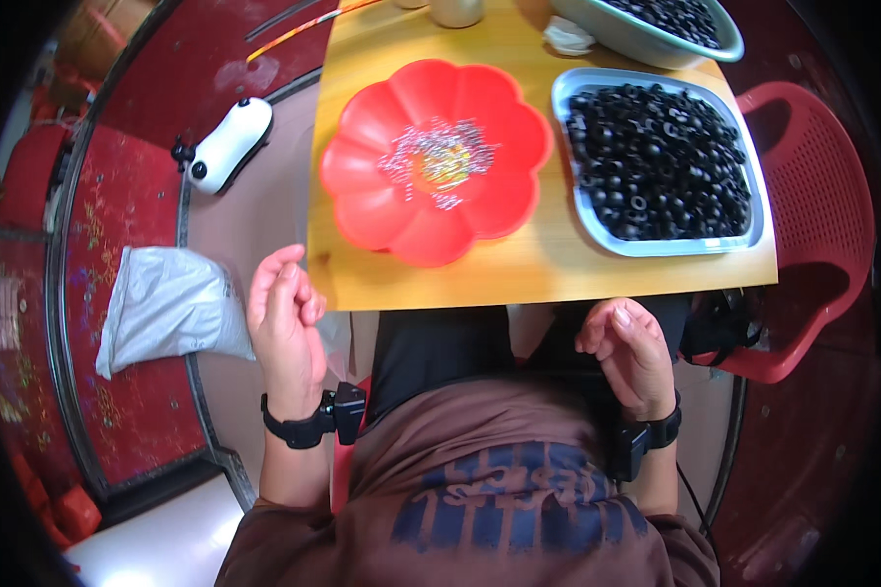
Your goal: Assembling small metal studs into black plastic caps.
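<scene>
the left hand [286,328] hangs just off the table's [529,279] near corner, fingers loosely parted, nothing seen in them. up on the left, the red bowl [367,210]: round, no long axis, probably light, best taken by its rim; silvery bits [445,161] inside point every way. the right hand [633,352] curls by the near edge, pinching or not, can't tell; beyond, the tray [671,247] of beads [656,161], likely hard and slippery, holes facing all ways.

Basin [617,42] and pale cup [457,10] cut by top edge; bits [442,157] in red bowl [367,161] too small and blurred to identify. Chair [827,181] partly hidden by table [519,279]. Left hand [289,323] and right hand [638,357]: fingers overlap, can't tell if either holds anything
</scene>
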A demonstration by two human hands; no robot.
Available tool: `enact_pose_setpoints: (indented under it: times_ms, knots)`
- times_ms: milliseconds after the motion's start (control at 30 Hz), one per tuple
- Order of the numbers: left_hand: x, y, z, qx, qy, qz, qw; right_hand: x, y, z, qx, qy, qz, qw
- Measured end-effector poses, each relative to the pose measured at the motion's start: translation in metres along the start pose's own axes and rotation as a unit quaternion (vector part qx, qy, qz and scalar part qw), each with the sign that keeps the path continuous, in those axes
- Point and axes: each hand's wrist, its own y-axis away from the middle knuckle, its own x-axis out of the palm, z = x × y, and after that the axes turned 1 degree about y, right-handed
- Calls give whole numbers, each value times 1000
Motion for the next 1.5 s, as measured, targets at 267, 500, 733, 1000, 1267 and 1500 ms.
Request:
enact_pose_setpoints:
  times_ms: [267, 500, 733, 1000, 1267, 1500]
  knots:
    - [81, 37, -13, 14, -83, 178, 980, -18, 8, 10, 12, -116, 8, 993]
    - [154, 49, -9, -132, -219, 478, 840, -37, 20, 23, -36, -204, 116, 971]
    - [171, 30, 23, -303, -179, 445, 824, -48, 23, 30, -13, -206, 197, 958]
    - [180, 18, 24, -298, -94, 329, 891, -50, 21, 34, -46, -192, 214, 957]
    - [180, 26, 40, -218, -97, 321, 917, -37, 23, 24, -44, -183, 178, 966]
    - [190, 20, 40, -243, -123, 285, 919, -32, 12, 17, -38, -132, 156, 978]
